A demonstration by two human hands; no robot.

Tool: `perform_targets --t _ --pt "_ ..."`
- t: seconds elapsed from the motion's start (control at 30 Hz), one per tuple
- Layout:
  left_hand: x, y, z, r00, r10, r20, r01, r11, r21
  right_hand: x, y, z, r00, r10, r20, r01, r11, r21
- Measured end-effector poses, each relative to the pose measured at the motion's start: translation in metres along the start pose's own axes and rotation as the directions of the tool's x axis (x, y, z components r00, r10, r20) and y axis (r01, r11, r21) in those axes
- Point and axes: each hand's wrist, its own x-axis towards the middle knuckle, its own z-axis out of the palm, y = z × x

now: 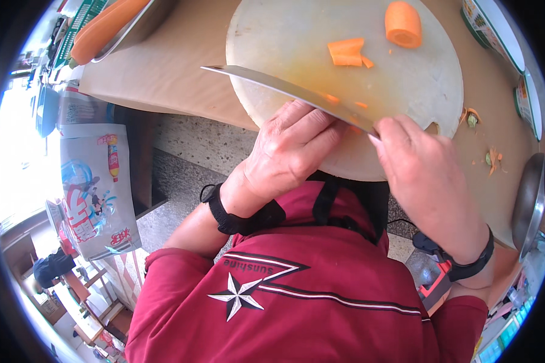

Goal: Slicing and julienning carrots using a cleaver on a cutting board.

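A large knife (284, 88) lies slantwise over the near part of a round whitish cutting board (257, 42), its tip pointing left. My right hand (421, 163) is closed around its handle end. Against the blade's near side, my left hand (293, 145) is curled with its fingers bent. What those fingers press on is mostly hidden by the hand and blade. Thin orange carrot slivers (361, 104) stick near the blade's far side. Farther back on the board are a cut carrot piece (345, 53) and a thick carrot chunk (402, 25) with a flat cut end.
Whole carrots (103, 29) rest in a metal bowl at the far left. Carrot tops and scraps (472, 119) lie right of the board. Two white-and-green containers (496, 36) and a metal pan (527, 202) line the right edge. A printed bag (97, 187) hangs at left, beyond the table edge.
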Motion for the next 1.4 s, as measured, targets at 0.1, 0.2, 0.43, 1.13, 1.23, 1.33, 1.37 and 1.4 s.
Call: perform_targets --t 0.1,0.2,0.43,1.13,1.23,1.33,1.37,1.4 --pt "-0.003 0.000 0.002 1.000 0.006 -0.011 -0.006 1.000 0.020 -0.014 0.010 -0.002 0.997 0.038 -0.064 -0.036 0.999 0.024" --pt "-0.003 0.001 0.000 1.000 -0.025 -0.007 0.025 1.000 0.015 -0.034 0.017 -0.010 0.991 0.120 -0.062 -0.115 0.990 0.085" --pt "-0.004 -0.003 0.002 0.999 0.026 -0.030 -0.025 0.999 0.032 -0.051 0.004 -0.017 0.989 0.147 -0.024 -0.141 0.975 0.174" --pt "0.000 -0.001 0.000 1.000 -0.010 -0.016 0.010 1.000 -0.007 0.008 -0.009 0.001 0.998 0.054 -0.015 -0.054 0.997 0.047" --pt "-0.002 -0.002 0.003 0.999 0.003 -0.032 -0.002 1.000 0.008 -0.011 0.003 -0.002 0.995 0.071 -0.063 -0.066 0.994 0.086" --pt "-0.005 -0.002 0.003 1.000 0.008 -0.018 -0.008 1.000 0.012 -0.032 0.006 -0.008 0.991 0.119 -0.068 -0.113 0.991 0.078" --pt "-0.006 -0.002 0.003 1.000 0.011 -0.014 -0.011 1.000 0.014 -0.037 0.005 -0.009 0.985 0.161 -0.059 -0.158 0.986 0.053" --pt "-0.006 -0.003 0.003 1.000 0.013 -0.009 -0.013 1.000 0.016 -0.040 0.005 -0.010 0.985 0.163 -0.060 -0.160 0.986 0.053"
